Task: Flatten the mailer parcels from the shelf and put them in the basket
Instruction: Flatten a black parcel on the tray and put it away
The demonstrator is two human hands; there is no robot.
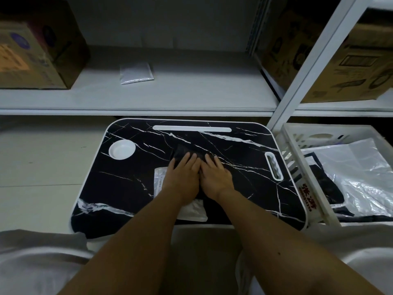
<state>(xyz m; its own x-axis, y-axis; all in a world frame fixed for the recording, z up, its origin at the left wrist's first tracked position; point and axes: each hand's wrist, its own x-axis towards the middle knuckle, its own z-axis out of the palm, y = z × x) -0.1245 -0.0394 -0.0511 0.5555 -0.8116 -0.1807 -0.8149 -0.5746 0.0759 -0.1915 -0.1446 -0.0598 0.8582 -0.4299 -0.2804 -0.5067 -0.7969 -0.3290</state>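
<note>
A black mailer parcel (pixel 180 152) lies in the middle of the black marble-pattern lap table (pixel 119 188). My left hand (pixel 182 177) and my right hand (pixel 214 177) press flat on it side by side, fingers straight. A silver-white label or mailer (pixel 194 211) shows under my left wrist. Another silver mailer parcel (pixel 136 73) lies on the white shelf (pixel 170 96) behind the table. The white slatted basket (pixel 306 179) stands to the right and holds flattened silver and black mailers (pixel 357 173).
Brown cardboard boxes sit on the shelf at the left (pixel 36 50) and right (pixel 344 60). A white shelf post (pixel 308 64) rises between table and basket. The table has a round white cup recess (pixel 121 149) and a slot at its far edge.
</note>
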